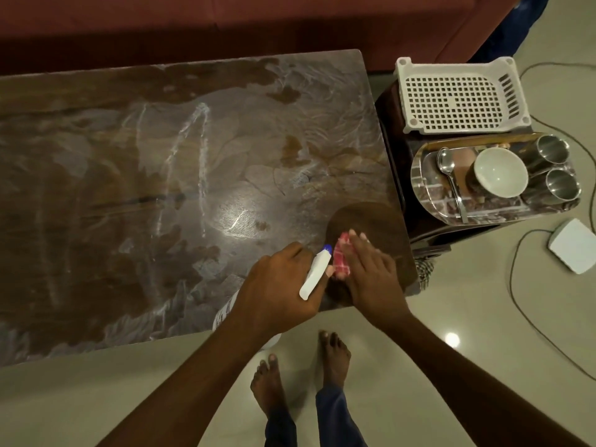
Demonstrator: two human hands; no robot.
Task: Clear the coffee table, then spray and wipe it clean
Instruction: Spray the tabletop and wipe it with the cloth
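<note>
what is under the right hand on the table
A red-and-white checked cloth, pressed flat onto the coffee table by the right hand. Only its left part shows; the rest is hidden by the hand.

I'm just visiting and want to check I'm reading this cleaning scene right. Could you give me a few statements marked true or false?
1. The left hand grips the spray bottle. True.
2. The right hand presses a blue sponge onto the coffee table. False: it presses a red checked cloth.
3. The coffee table is dry all over. False: pale wet smears cover most of it.
4. A bowl, a spoon and two steel cups sit on a tray beside the table. True.
</note>
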